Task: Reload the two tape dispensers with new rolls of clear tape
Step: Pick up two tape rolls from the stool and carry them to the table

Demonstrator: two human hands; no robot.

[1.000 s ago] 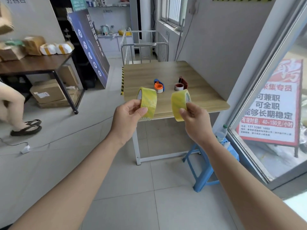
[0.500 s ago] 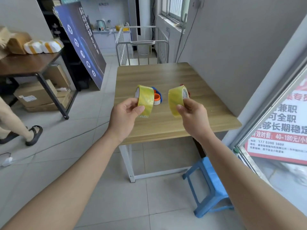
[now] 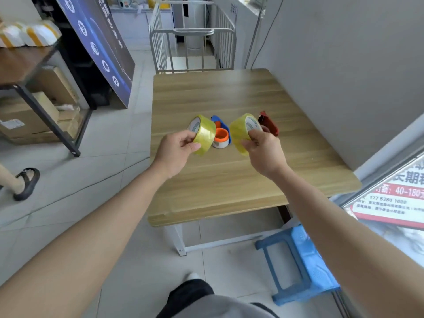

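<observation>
Near the middle of the frame, the left hand [image 3: 176,152] pinches one new roll of tape [image 3: 203,134] between thumb and fingers, and the right hand [image 3: 263,152] pinches a second roll [image 3: 243,131] the same way — both held up above the wooden table [image 3: 229,191]. Just behind them on the tabletop lie the two dispensers: a blue one [image 3: 221,128] with an orange and white spent core [image 3: 220,138], and a red one [image 3: 268,122], partly hidden by the right hand. Neither looks reloaded — nearly all the work seems left: clearing the old cores, then fitting and threading both rolls.
</observation>
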